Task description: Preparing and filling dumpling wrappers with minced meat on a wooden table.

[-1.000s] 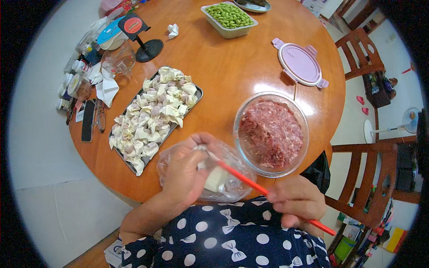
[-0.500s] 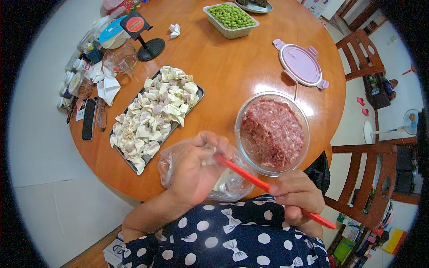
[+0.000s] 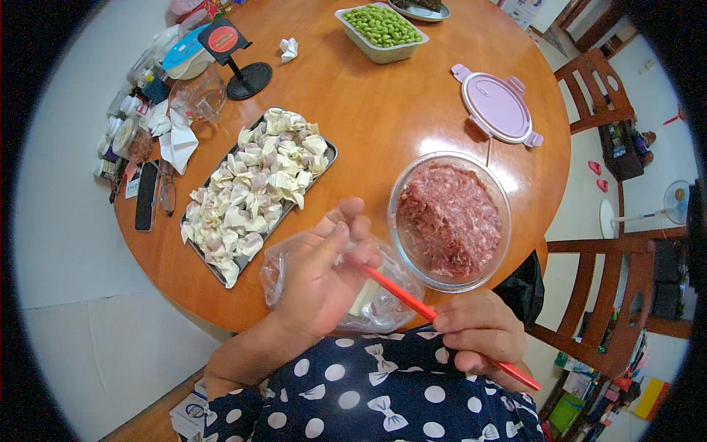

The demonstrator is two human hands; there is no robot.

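My right hand [image 3: 486, 331] is closed round a red chopstick [image 3: 401, 293], which slants up and left. Its far tip reaches the fingers of my left hand [image 3: 324, 276]. Those fingers are curled, palm up, and a little pale material shows between them, too hidden to name. Under my left hand lies a clear plastic bag [image 3: 383, 313] with pale wrapper sheets in it. A round glass bowl [image 3: 505, 243] holds pink minced meat [image 3: 449, 217] just right of the bag. Folded wontons [image 3: 254, 180] cover a dark tray [image 3: 278, 219] to the left.
A lilac lid [image 3: 497, 107] lies beyond the bowl. Farther back stands a tub of green beans [image 3: 381, 29]. Along the left edge are a phone [image 3: 147, 195], glasses [image 3: 168, 193], a black stand [image 3: 249, 81], tissues and several jars. Wooden chairs [image 3: 596, 295] stand at the right.
My left fingers have lifted and loosened a little, the thumb moving up. My right hand and the chopstick have shifted slightly left. The tray and bowl stay put.
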